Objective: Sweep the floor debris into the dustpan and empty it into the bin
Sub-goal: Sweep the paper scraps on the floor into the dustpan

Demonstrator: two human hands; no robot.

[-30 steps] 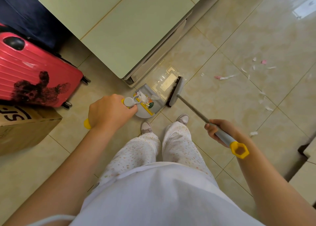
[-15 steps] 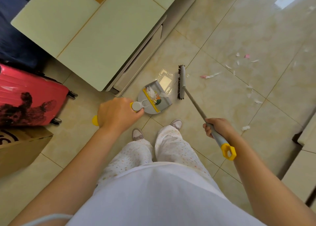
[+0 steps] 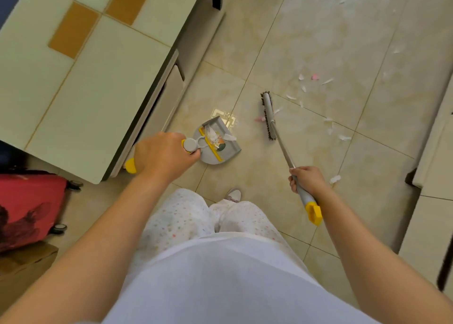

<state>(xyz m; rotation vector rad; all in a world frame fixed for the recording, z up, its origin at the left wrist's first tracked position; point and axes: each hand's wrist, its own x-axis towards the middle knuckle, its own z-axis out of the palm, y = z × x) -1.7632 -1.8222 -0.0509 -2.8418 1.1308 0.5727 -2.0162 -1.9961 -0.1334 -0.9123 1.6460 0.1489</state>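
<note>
My left hand (image 3: 161, 155) grips the yellow-tipped handle of a grey dustpan (image 3: 229, 145), which stands on the tiled floor with white paper scraps inside it. My right hand (image 3: 307, 180) grips the grey broom handle near its yellow end. The broom head (image 3: 268, 115) rests on the floor to the right of the dustpan, apart from it, with a pink scrap at its bristles. White and pink paper scraps (image 3: 315, 82) lie scattered on the tiles to the right of and beyond the broom. No bin is in view.
A pale green table (image 3: 81, 83) stands at the left, its corner close to my left hand. A red suitcase (image 3: 29, 208) and a cardboard box (image 3: 22, 269) sit at the lower left. Pale cabinets (image 3: 434, 176) line the right edge. My legs and one shoe (image 3: 234, 195) are below the dustpan.
The broom head has swung right, away from the dustpan, toward the scattered scraps. The view has shifted, so the table and suitcase sit lower and further left.
</note>
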